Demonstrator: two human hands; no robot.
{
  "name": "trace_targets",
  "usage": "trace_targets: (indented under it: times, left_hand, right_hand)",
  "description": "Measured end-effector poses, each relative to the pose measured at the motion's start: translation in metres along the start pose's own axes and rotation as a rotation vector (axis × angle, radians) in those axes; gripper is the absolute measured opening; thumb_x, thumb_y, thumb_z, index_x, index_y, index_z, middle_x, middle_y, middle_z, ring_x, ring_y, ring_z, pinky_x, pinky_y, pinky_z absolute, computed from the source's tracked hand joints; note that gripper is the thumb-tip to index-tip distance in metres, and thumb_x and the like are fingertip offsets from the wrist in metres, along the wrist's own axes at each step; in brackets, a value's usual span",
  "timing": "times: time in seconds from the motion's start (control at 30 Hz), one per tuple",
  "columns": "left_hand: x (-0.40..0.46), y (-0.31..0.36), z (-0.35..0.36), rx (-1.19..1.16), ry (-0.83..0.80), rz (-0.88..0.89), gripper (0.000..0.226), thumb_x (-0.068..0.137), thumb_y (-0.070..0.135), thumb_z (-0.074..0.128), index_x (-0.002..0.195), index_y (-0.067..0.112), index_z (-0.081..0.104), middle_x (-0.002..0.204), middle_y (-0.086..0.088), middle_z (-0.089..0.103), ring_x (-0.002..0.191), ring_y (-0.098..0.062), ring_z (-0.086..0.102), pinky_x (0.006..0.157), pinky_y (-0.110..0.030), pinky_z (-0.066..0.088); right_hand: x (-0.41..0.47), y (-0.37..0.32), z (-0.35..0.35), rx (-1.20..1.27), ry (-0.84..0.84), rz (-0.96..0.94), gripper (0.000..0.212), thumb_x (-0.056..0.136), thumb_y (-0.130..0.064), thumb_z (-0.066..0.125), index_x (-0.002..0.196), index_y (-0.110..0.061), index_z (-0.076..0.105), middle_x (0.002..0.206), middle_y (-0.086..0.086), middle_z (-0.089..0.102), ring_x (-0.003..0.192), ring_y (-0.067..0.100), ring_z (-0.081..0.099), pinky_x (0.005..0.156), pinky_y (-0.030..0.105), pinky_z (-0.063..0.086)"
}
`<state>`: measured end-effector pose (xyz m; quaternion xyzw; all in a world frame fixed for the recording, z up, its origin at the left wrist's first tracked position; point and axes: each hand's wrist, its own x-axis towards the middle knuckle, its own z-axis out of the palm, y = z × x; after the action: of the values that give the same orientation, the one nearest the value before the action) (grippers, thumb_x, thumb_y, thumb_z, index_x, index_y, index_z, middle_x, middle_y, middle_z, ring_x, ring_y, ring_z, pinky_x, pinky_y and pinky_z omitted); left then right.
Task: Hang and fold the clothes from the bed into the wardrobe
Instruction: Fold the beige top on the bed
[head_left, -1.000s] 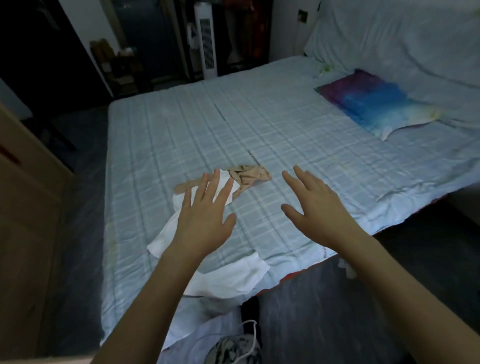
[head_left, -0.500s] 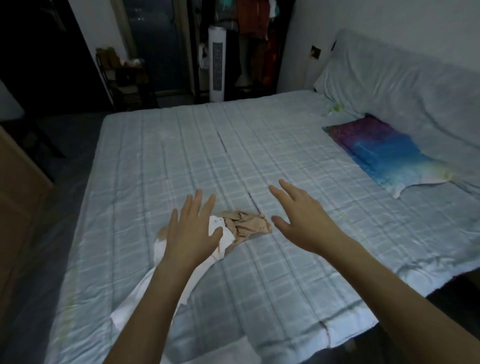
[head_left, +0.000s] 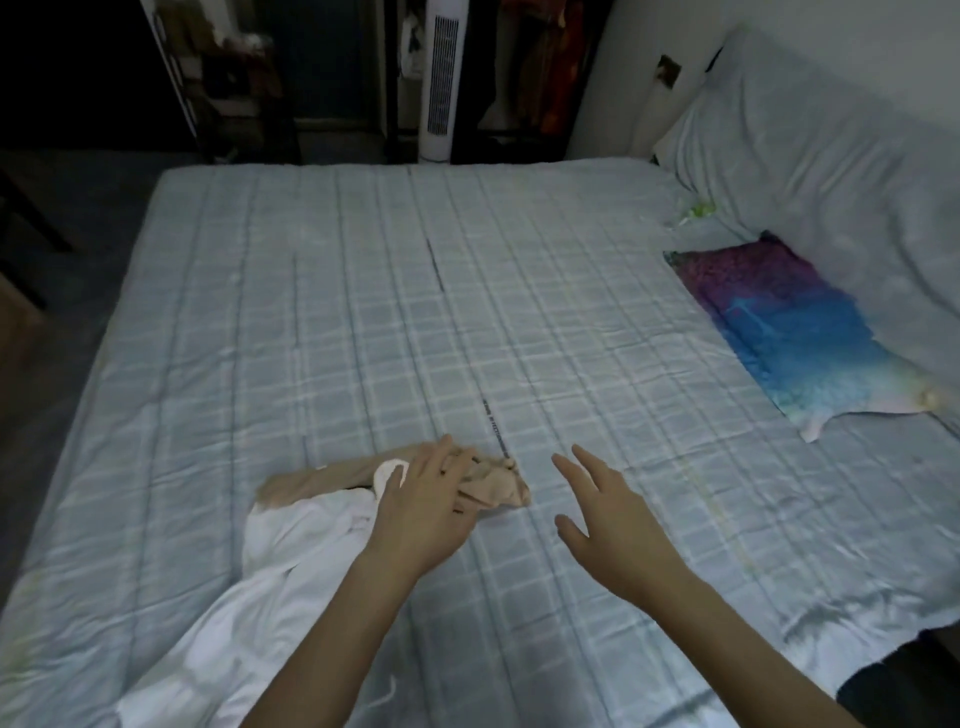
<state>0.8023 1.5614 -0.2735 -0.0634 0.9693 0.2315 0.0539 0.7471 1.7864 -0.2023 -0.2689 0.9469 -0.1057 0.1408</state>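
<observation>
The left hand lies palm down on the beige garment, fingers fairly straight across its bunched right end; whether they pinch the cloth is hard to tell in this dim view. The right hand hovers open at the garment's 3 o'clock, fingers spread, holding nothing. The beige garment's long axis runs 9 to 3 o'clock (left end flatter, right end crumpled). A white garment trails from under it toward 7 o'clock, reaching the near edge of the bed. Open bedding spreads from 10 to 2 o'clock; a colourful pillow lies at 2 o'clock.
</observation>
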Motion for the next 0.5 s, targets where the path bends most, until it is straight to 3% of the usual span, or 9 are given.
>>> trace_targets:
  times: [0.1,0.23,0.3,0.43,0.5]
  left_hand:
    - [0.011,-0.006,0.025,-0.016,0.012,0.016,0.063,0.085,0.040,0.057,0.142,0.034,0.032,0.155,0.002,0.033,0.137,-0.021,0.036,0.103,-0.047,0.038]
    - [0.032,-0.013,0.057,0.040,-0.050,-0.046,0.063,0.077,0.041,0.046,0.137,0.020,0.047,0.148,-0.003,0.040,0.129,-0.028,0.045,0.093,-0.041,0.042]
    - [0.045,-0.015,0.076,0.015,-0.055,-0.076,0.064,0.070,0.037,0.051,0.130,0.017,0.055,0.140,-0.007,0.050,0.118,-0.032,0.056,0.084,-0.041,0.049]
    - [0.084,-0.015,0.123,-0.061,-0.078,-0.205,0.070,0.072,0.034,0.057,0.140,0.021,0.045,0.150,-0.008,0.040,0.129,-0.032,0.046,0.094,-0.041,0.044]
    - [0.108,-0.019,0.149,-0.095,-0.062,-0.247,0.070,0.068,0.026,0.065,0.136,0.018,0.051,0.148,-0.014,0.043,0.126,-0.037,0.050,0.091,-0.041,0.049]
  right_hand:
    - [0.012,0.020,0.023,0.005,-0.075,-0.001,0.065,0.096,-0.039,0.048,0.152,-0.031,0.014,0.161,-0.004,0.005,0.144,0.018,0.022,0.109,0.036,0.034]
    - [0.050,0.043,0.044,0.021,-0.150,-0.044,0.066,0.095,-0.038,0.049,0.151,-0.032,0.014,0.161,-0.005,0.003,0.143,0.017,0.021,0.109,0.034,0.033]
    - [0.076,0.054,0.054,0.013,-0.193,-0.080,0.067,0.095,-0.038,0.049,0.151,-0.031,0.014,0.161,-0.005,0.003,0.143,0.017,0.021,0.108,0.033,0.033]
    - [0.136,0.085,0.086,-0.001,-0.282,-0.160,0.071,0.092,-0.030,0.050,0.153,-0.025,0.013,0.160,0.000,0.009,0.143,0.018,0.023,0.110,0.028,0.030]
    - [0.162,0.097,0.106,0.008,-0.326,-0.202,0.069,0.091,-0.023,0.051,0.152,-0.024,0.017,0.159,0.000,0.014,0.142,0.019,0.026,0.109,0.028,0.030]
